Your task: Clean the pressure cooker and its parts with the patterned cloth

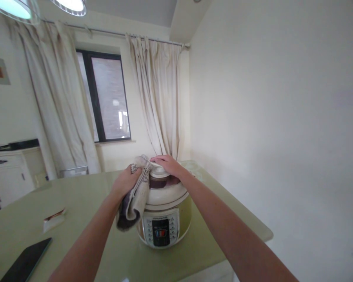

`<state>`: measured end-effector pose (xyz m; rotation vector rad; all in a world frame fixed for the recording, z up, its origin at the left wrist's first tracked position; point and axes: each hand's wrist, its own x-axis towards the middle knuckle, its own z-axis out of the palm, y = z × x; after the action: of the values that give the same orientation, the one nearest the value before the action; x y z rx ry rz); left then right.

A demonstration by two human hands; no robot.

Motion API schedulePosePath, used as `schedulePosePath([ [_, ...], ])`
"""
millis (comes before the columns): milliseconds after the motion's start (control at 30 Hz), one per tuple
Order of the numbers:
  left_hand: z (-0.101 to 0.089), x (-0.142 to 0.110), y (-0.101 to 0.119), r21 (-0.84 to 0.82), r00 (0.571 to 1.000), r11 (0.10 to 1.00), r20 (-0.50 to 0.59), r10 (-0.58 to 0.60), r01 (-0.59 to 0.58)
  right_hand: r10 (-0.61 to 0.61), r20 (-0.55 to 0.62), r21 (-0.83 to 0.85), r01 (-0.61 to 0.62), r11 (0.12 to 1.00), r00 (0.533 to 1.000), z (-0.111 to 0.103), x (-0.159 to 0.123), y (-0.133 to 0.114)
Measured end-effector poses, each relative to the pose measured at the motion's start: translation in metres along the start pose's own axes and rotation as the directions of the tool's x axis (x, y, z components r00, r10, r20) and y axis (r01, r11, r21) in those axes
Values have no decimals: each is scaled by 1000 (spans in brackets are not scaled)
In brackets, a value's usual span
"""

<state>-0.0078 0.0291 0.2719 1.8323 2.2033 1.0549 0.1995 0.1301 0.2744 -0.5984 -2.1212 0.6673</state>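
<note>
An electric pressure cooker [164, 231] with a cream lid and a button panel stands on the green table. My left hand [126, 181] is closed on a folded grey-and-white cloth [137, 196], which hangs down the cooker's left side and touches the lid. On the raised cap [157, 170] at the top of the lid lies my right hand [168, 162], its fingers stretched out toward the cloth. Part of the cooker's right side is hidden behind my right forearm.
The green table [85, 203] meets a bare wall on the right. A dark flat device [26, 260] lies near the front left, with a small white packet [54, 220] behind it. A white cabinet [8, 172] and curtains [159, 90] stand beyond.
</note>
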Motion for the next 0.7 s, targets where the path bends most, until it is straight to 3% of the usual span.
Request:
schedulePosePath([
  [67,13,-29,0,3,990,993,-86,115,-115,7,-5,12,-6,1000,1000,0,0,-1],
  [133,37,-68,-3,-5,930,961,-252,267,-277,-6,-2,27,6,1000,1000,0,0,-1],
  [200,69,-109,-8,74,774,904,-491,400,-421,-24,6,40,23,999,1000,0,0,-1],
  [267,103,-142,-12,220,592,804,-575,564,-552,-19,10,53,19,998,1000,-1,-1,-1],
  [333,128,-160,-16,371,429,661,-538,726,-652,-3,8,71,2,997,1000,-1,-3,0],
  [400,136,-164,-21,507,251,421,-370,895,-752,11,1,88,-11,996,1000,0,-3,2],
  [500,113,-148,-33,545,-63,-75,41,997,-835,9,-4,105,-9,994,1000,1,-2,4],
  [533,100,-139,-37,517,-119,-163,117,986,-841,2,-6,108,-1,994,1000,1,-2,5],
  [567,86,-130,-41,498,-130,-184,141,981,-848,-6,-8,111,7,994,1000,2,-1,6],
  [600,73,-119,-44,485,-108,-156,125,986,-860,-13,-9,114,14,993,1000,2,-1,7],
  [667,52,-100,-43,471,1,1,1,1000,-882,-7,-15,141,9,990,1000,3,-1,7],
  [700,44,-91,-39,453,88,122,-94,992,-883,4,-18,165,-1,986,1000,4,-1,6],
])
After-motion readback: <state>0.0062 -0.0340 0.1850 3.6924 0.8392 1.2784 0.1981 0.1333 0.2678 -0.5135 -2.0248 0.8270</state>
